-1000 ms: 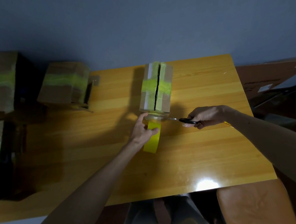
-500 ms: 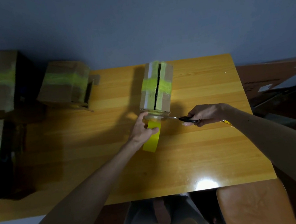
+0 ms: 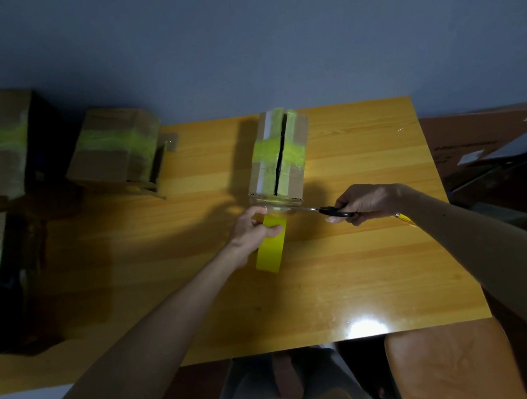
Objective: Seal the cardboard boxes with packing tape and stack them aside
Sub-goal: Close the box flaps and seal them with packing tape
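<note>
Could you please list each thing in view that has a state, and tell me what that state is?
Box on the table: flaps shut, centre seam gaping, crossed by green tape.
Yellow tape roll: upright, held.
Scissors: at the tape below the box's near edge.
Left hand: grip on the roll.
Right hand: grip on the scissors.
Boxes at left: taped, set aside.

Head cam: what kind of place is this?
Likely a makeshift packing spot in a home or office, not a warehouse: a wooden table against a plain wall, taped boxes piled aside, and a brown chair seat close by.
</note>
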